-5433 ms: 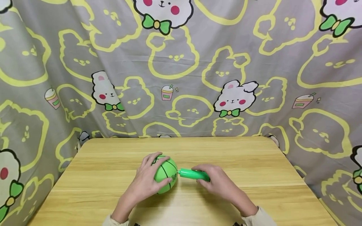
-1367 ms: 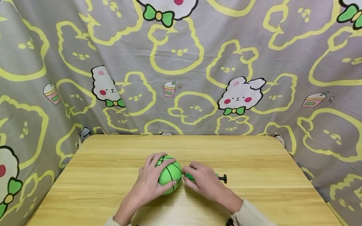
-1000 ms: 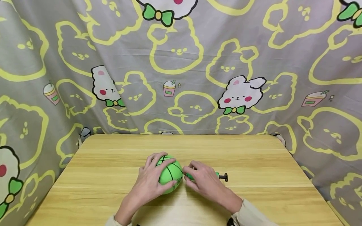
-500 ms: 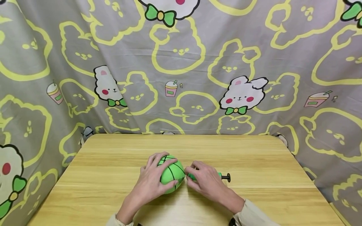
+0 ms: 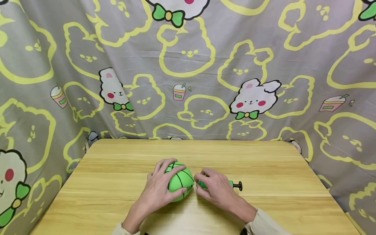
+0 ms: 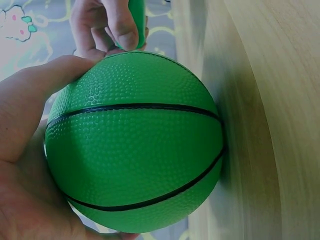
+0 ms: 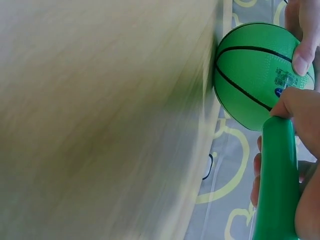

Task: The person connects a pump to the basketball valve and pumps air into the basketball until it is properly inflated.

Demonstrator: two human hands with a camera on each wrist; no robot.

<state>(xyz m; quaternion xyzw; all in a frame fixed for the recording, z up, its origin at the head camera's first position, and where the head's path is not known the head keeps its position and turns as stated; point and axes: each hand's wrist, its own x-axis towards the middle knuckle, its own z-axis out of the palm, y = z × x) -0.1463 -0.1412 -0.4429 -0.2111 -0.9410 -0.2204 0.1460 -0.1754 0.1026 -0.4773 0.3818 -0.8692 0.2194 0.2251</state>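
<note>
My left hand [image 5: 160,186] curls over the left side of a small green ball [image 5: 181,181] with black seam lines, fingers on top and thumb along the near side. The ball rests on the table, and a printed mark shows near its right side in the right wrist view. My right hand [image 5: 215,187] grips the front end of a green hand pump [image 7: 279,175], thumb and fingertips close against the ball. The pump lies level, pointing left at the ball, its black handle [image 5: 239,186] sticking out on the right. My fingers hide the pump's tip.
Both hands work over the middle of a light wood table [image 5: 117,156]. A grey curtain [image 5: 199,88] printed with yellow outlines and white rabbits hangs behind it and along both sides.
Over the earlier frames my right hand slid from the pump's rear to its front end, baring the black handle. In the last second only a slight shift of the whole view shows.
</note>
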